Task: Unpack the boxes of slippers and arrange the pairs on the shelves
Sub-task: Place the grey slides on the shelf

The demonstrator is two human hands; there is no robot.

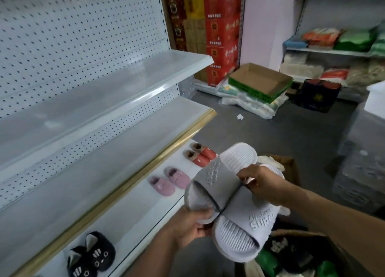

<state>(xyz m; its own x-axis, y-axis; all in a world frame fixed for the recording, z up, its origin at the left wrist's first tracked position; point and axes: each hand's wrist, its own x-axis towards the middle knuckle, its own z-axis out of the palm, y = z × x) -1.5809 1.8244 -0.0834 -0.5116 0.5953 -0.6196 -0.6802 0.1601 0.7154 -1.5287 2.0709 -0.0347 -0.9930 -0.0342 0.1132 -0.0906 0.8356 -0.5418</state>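
left hand [187, 224]: comes up from the bottom edge, forearm bare, fingers [203, 213] curled round the near end of the grey slipper, gripping it.
right hand [260, 183]: reaches in from the right edge, fingers [244, 177] bent and pinching at the strap side of the grey slipper, where a small pinkish tag shows.
shelving [104, 118]: white metal unit with pegboard back on the left; upper shelf plain-edged, middle shelf with a gold front strip, lowest shelf carrying slippers.
black cat slippers [91, 258]: a fluffy pair at the near left end of the lowest shelf, side by side.
pink slippers [168, 183]: a plush pair further along the same shelf, apart from the black pair.
red slippers [201, 154]: a fur-lined pair at the far end of that shelf.
grey slipper [218, 178]: held in the air in front of the lowest shelf, ribbed footbed up, raised lettering on the strap.
pale slipper [248, 228]: paler grey-lilac mate crossing under the grey one and touching it, strap reading "supe".
open carton [291, 253]: brown, at the lower right under the hands, with dark and green packs inside.
room: grey floor [270, 135], a flat cardboard tray [260, 81] on white sacks, red boxes [223, 26] stacked at the back, a second shelf unit [333, 51] with bagged goods on the right.
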